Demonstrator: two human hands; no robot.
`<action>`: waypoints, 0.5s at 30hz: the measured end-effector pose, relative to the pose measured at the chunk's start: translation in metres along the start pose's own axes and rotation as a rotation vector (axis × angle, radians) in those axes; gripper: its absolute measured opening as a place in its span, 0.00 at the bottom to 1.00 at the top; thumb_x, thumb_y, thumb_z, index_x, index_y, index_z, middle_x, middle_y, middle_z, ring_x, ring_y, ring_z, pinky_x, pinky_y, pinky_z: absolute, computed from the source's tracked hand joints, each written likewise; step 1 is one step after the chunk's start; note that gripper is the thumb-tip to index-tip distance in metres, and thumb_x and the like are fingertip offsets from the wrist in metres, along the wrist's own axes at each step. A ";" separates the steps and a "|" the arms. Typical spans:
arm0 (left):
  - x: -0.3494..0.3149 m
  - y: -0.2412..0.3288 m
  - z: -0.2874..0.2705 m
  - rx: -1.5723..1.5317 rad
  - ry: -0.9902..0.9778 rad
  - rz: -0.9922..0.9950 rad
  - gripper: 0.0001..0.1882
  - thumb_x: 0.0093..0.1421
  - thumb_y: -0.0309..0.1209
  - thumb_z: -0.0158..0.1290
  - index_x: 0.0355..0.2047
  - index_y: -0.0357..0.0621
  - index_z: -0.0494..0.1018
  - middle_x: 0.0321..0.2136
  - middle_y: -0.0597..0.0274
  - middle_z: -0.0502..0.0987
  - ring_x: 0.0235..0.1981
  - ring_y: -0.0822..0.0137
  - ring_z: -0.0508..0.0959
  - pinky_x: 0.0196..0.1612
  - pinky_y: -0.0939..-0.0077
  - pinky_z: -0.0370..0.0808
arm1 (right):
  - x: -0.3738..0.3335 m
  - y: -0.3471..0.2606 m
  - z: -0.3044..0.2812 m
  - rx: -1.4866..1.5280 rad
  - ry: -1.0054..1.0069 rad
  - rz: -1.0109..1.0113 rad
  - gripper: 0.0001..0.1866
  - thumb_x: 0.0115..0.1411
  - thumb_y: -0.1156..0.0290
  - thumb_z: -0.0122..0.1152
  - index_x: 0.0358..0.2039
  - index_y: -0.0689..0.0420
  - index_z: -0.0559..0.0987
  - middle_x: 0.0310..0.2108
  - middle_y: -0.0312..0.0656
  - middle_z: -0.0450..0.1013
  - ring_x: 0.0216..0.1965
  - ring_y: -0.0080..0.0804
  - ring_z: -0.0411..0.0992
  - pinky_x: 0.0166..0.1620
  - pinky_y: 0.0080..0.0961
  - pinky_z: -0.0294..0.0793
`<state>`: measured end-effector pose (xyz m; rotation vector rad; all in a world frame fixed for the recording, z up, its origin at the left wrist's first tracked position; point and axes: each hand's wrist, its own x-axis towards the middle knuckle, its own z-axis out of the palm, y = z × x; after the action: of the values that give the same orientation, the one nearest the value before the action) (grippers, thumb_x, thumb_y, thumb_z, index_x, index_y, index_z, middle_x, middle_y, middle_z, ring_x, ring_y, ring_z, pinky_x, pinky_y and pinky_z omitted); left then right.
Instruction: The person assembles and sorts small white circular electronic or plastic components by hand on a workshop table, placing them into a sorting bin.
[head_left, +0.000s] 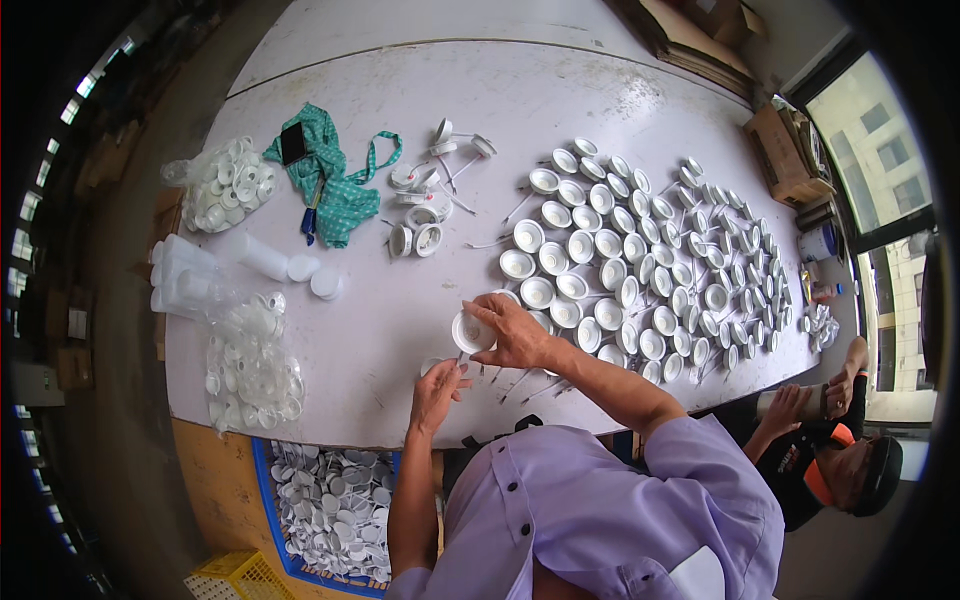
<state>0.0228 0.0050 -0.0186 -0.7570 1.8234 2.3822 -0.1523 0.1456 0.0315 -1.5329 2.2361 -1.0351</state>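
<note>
Over the table's near edge, my right hand (515, 335) grips a white round lamp housing (470, 333) by its rim, the hollow side showing. Just below it is my left hand (435, 397), its fingers closed by a short stem or lead under the housing. What those fingers pinch is too small to make out. Another white round piece (430, 366) lies partly hidden beside the left hand. To the right, many similar housings (608, 243) with white leads stand in rows, hollow side up.
Clear bags of white plastic rings (255, 385) and stacked white discs (262, 256) lie at left. Behind are a green cloth (350, 205), a phone (293, 144) and a loose housing group (428, 238). A blue-rimmed bin (265, 490) stands below; a co-worker's hand (785, 408) is at right.
</note>
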 end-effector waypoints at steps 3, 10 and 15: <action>0.012 0.012 0.003 0.088 0.071 -0.040 0.22 0.62 0.36 0.53 0.50 0.33 0.68 0.41 0.53 0.77 0.39 0.64 0.80 0.29 0.81 0.71 | 0.021 0.038 -0.036 -0.008 0.052 0.107 0.44 0.38 0.62 0.73 0.57 0.60 0.65 0.50 0.54 0.65 0.51 0.51 0.65 0.53 0.38 0.67; 0.023 0.008 -0.001 0.076 0.247 0.104 0.17 0.63 0.29 0.49 0.50 0.33 0.68 0.47 0.50 0.75 0.40 0.63 0.80 0.32 0.82 0.72 | 0.094 0.162 -0.117 -0.271 0.268 0.305 0.41 0.39 0.55 0.71 0.55 0.55 0.69 0.53 0.50 0.65 0.55 0.49 0.63 0.57 0.37 0.64; 0.006 -0.013 -0.009 0.095 0.355 0.002 0.13 0.62 0.29 0.50 0.45 0.34 0.71 0.41 0.55 0.78 0.40 0.65 0.80 0.32 0.82 0.72 | 0.133 0.261 -0.151 -0.331 0.261 0.480 0.41 0.40 0.54 0.69 0.55 0.55 0.69 0.54 0.49 0.67 0.57 0.48 0.61 0.59 0.39 0.63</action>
<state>0.0246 -0.0010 -0.0345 -1.2329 2.0394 2.2560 -0.4793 0.1425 -0.0084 -0.9072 2.8754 -0.7811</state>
